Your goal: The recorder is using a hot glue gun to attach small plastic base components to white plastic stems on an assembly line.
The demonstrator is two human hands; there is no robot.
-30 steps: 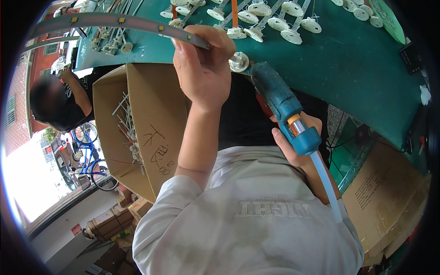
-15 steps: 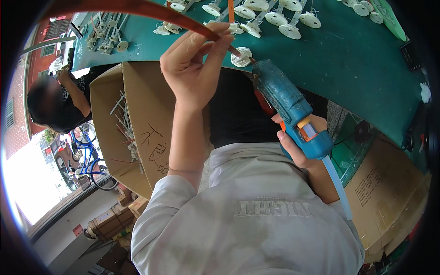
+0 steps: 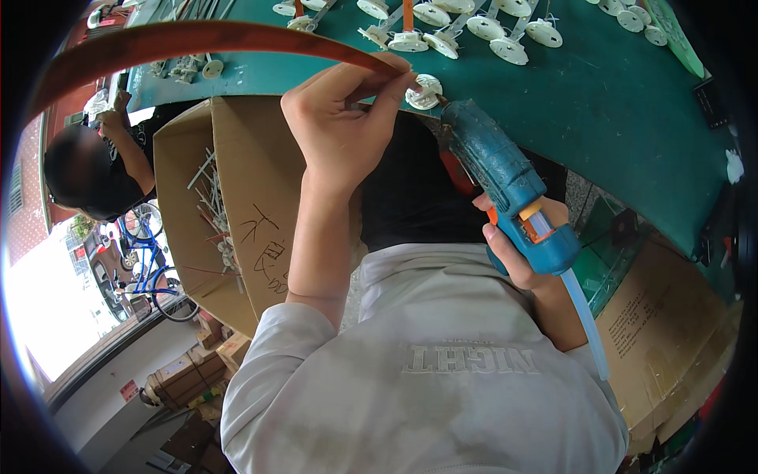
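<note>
My left hand (image 3: 347, 118) pinches the end of a long, flat orange-brown strip (image 3: 197, 38), which arches away to the left. Just beyond those fingertips a small white round disc (image 3: 425, 92) sits at the near edge of the green table. In my right hand (image 3: 517, 249) is a blue glue gun (image 3: 493, 158), its fingers wrapped round the handle by the orange trigger. A translucent glue stick (image 3: 586, 324) sticks out of the gun's back end. The nozzle points at the disc, close beside it; whether they touch I cannot tell.
Several white discs on strips (image 3: 485, 28) lie along the far part of the green table (image 3: 600, 103). An open cardboard box (image 3: 260, 182) with thin rods stands at my left. Another carton (image 3: 663, 340) is at my right. A person in black (image 3: 91, 170) sits at far left.
My left hand has shifted slightly right and down, and the strip now bends in a lower arch to the left. The glue gun stays near the disc. The whole view has shifted a little.
</note>
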